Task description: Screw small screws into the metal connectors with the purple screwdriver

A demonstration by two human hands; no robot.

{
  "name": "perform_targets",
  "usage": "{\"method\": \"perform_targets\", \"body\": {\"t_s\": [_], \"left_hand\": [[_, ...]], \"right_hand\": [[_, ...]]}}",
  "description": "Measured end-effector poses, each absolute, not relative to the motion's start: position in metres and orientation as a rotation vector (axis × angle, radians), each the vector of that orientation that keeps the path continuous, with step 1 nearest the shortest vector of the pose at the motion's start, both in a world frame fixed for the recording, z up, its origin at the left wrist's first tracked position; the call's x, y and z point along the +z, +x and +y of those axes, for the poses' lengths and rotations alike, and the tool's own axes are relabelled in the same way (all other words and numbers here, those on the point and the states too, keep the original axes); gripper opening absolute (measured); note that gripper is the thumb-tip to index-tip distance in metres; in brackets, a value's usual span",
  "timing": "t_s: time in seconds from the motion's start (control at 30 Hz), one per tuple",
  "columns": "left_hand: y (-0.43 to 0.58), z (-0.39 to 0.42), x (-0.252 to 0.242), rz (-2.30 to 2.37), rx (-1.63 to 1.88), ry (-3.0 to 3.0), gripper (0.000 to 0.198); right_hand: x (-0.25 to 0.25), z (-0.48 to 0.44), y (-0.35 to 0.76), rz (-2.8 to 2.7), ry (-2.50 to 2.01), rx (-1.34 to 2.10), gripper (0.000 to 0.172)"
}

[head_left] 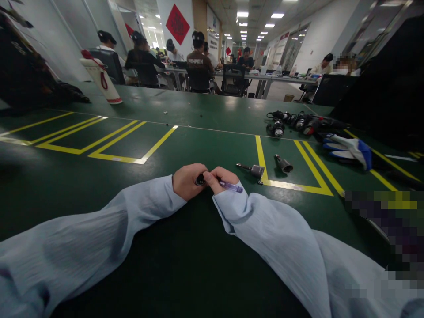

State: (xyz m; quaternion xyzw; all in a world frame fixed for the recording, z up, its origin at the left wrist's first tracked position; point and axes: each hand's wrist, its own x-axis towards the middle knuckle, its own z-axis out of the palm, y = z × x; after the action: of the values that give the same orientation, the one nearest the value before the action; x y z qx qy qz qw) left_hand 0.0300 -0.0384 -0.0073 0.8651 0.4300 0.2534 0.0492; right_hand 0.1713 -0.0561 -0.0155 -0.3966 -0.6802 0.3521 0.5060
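My left hand [188, 182] is closed around a dark, round, hollow-ended piece [199, 179], mostly hidden by the fingers. Close against it, my right hand [218, 177] grips a screwdriver with a clear purple handle [233, 187]. The handle's end sticks out toward the right wrist, while its tip is hidden at the dark piece. Just right of my hands, a metal hole saw [256, 171] with a thin shank lies on the green table. A second hole saw [285, 165] lies beyond it, its open end facing me.
Yellow tape [298, 187] marks out boxes on the table. Power tools with cords [276, 128] and blue-white gloves [347, 148] lie at the right. A white tumbler [104, 81] stands far left, near a dark bag [26, 66]. Several people sit at desks behind.
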Motion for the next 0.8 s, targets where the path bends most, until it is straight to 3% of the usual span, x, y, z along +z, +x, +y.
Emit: {"method": "perform_targets", "body": {"t_s": [0.13,0.3,0.8], "left_hand": [[0.029,-0.038,-0.008,1.314,0.798,2.618,0.012],[0.029,-0.040,-0.008,1.333,0.859,2.588,0.010],[0.028,-0.039,-0.007,1.281,0.854,2.585,0.013]], "right_hand": [[-0.019,-0.052,0.172,-1.444,-0.936,1.218,0.033],[-0.022,-0.047,0.172,-1.313,-0.855,1.413,0.034],[-0.025,-0.044,0.171,-1.266,-0.824,1.470,0.034]]}}
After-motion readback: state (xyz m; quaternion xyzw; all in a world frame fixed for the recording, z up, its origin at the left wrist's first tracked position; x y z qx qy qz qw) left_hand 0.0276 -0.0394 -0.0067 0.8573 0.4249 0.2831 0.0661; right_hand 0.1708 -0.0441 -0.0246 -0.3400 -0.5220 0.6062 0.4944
